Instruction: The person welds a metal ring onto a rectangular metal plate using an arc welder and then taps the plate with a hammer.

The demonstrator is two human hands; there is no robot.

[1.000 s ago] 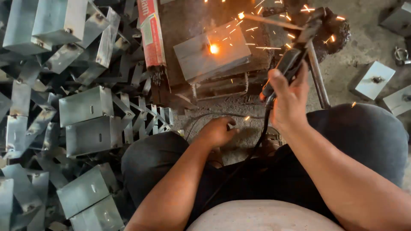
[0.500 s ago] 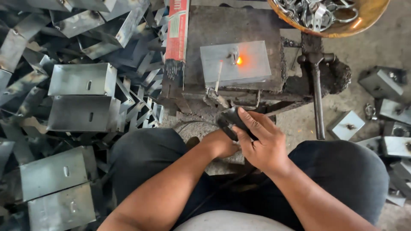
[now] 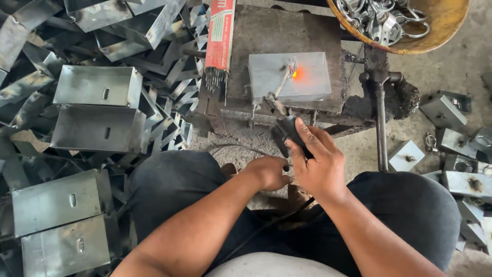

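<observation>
I saw just one package: a long, narrow box of welding rods (image 3: 220, 36), red with white panels and some green edging, which lay up and to the left of my right hand (image 3: 318, 164) where it gripped the black electrode holder (image 3: 287, 134). The box stood well apart from that grip, along the left edge of the steel work plate (image 3: 271, 31). Its near end was open, and a bundle of grey rods (image 3: 215, 82) stuck out of it toward me. I saw no labels, signs or screens anywhere else.
</observation>
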